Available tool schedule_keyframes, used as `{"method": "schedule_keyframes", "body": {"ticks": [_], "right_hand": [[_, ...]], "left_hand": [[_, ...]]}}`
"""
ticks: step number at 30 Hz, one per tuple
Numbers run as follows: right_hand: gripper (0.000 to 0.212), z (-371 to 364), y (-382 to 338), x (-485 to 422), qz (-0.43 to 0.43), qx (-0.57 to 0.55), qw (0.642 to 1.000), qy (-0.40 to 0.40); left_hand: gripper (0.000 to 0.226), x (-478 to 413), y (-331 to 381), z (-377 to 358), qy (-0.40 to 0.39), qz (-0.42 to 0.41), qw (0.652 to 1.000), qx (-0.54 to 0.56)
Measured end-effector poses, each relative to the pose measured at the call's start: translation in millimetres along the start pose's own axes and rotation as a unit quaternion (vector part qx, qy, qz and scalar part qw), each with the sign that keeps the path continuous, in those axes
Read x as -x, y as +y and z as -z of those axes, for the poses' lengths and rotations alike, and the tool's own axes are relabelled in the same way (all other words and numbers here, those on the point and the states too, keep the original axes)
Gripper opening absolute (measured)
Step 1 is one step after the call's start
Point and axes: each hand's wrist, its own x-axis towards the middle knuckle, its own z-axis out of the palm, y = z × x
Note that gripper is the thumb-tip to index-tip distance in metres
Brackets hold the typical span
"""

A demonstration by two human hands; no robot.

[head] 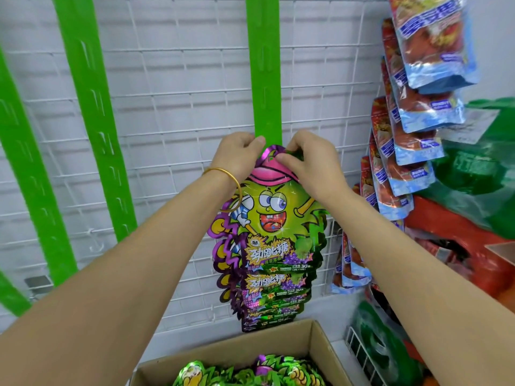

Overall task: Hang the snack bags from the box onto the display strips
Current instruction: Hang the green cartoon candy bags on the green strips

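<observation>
left hand (pixel 237 157) + right hand (pixel 309 162): fingers of both pinched on the top edge of the snack bag (pixel 267 213), right at the middle display strip (pixel 264 79) | same bags (pixel 276 299) hang below it on that strip | cardboard box (pixel 320 352) underneath, loose pile of matching bags (pixel 250 371) inside

At the middle display strip (pixel 263 65), both hands pinch the top edge of a green-and-purple snack bag (pixel 267 218). The left hand (pixel 239 154), a gold bangle (pixel 223 176) at its wrist, is at the strip's left edge, and the right hand (pixel 312 165) is at its right edge. Matching hung bags (pixel 278 288) overlap lower on the strip. Below the strip stands the open cardboard box (pixel 315 346), and red-and-blue pouches (pixel 412 135) hang to the strip's right.
</observation>
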Motion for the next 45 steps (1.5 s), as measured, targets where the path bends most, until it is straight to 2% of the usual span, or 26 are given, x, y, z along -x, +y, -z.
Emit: {"method": "schedule_keyframes", "body": {"ticks": [2, 5, 10, 15, 18, 20, 22, 24, 27, 31, 35, 36, 38, 40, 42, 45], "right_hand": [[0.018, -1.1, 1.6, 2.5, -0.001, -0.001, 1.000, -0.014], [0.020, -4.4, 8.2, 9.4, -0.009, 0.001, 0.999, -0.043], [0.024, -6.9, 11.8, 11.2, -0.015, 0.013, 0.999, -0.031], [0.037, -6.7, 14.4, 19.1, -0.045, 0.012, 0.999, -0.023], [0.043, -1.8, 16.2, 38.9, -0.028, 0.058, 0.998, 0.025], [0.036, 0.7, 15.0, 66.8, -0.009, 0.068, 0.994, 0.091], [0.027, -4.9, 14.5, 106.7, 0.009, 0.048, 0.994, 0.102], [0.025, -19.6, 17.2, 152.1, 0.004, 0.020, 0.999, 0.032], [0.024, -47.1, 23.3, 214.0, -0.076, -0.016, 0.988, -0.131], [0.026, -88.2, 41.3, 268.9, -0.178, 0.004, 0.927, -0.329], [0.029, -126.6, 42.2, 303.2, -0.200, -0.002, 0.848, -0.491], [0.034, -135.6, 38.5, 309.6, -0.203, 0.002, 0.839, -0.505], [0.049, -153.1, 28.2, 318.1, -0.195, 0.037, 0.842, -0.501], [0.066, -170.0, 14.4, 323.0, -0.188, 0.079, 0.848, -0.489], [0.083, -182.5, 2.3, 327.1, -0.172, 0.143, 0.838, -0.499], [0.090, -190.2, -5.3, 336.1, -0.123, 0.237, 0.825, -0.499]], "left_hand": [[0.037, 0.1, -2.3, 1.4, 0.004, -0.017, 1.000, -0.017], [0.015, 4.8, -8.3, 3.0, 0.003, -0.021, 1.000, -0.018], [0.031, 17.2, -21.8, 3.2, -0.008, -0.035, 0.999, -0.023], [0.038, 33.5, -36.1, 11.3, 0.046, -0.092, 0.992, -0.079], [0.040, 64.7, -53.3, 20.0, 0.111, -0.125, 0.981, -0.094], [0.038, 95.8, -71.0, 24.5, 0.134, -0.125, 0.979, -0.091], [0.039, 129.4, -93.3, 28.5, 0.143, -0.114, 0.978, -0.100], [0.041, 161.0, -119.9, 30.9, 0.145, -0.087, 0.980, -0.107], [0.039, 202.2, -158.9, 30.7, 0.120, -0.019, 0.989, -0.090], [0.044, 250.3, -208.9, 29.1, 0.041, 0.087, 0.990, -0.102], [0.034, 267.5, -236.2, 26.5, 0.000, 0.192, 0.977, -0.097], [0.033, 265.7, -238.1, 24.7, -0.010, 0.219, 0.972, -0.080], [0.031, 260.5, -239.7, 21.9, -0.012, 0.238, 0.970, -0.057], [0.030, 256.4, -241.7, 22.3, 0.007, 0.252, 0.967, -0.039], [0.030, 255.2, -243.7, 24.0, 0.025, 0.275, 0.961, -0.016], [0.028, 255.9, -245.1, 26.4, 0.034, 0.287, 0.957, -0.014]]}}
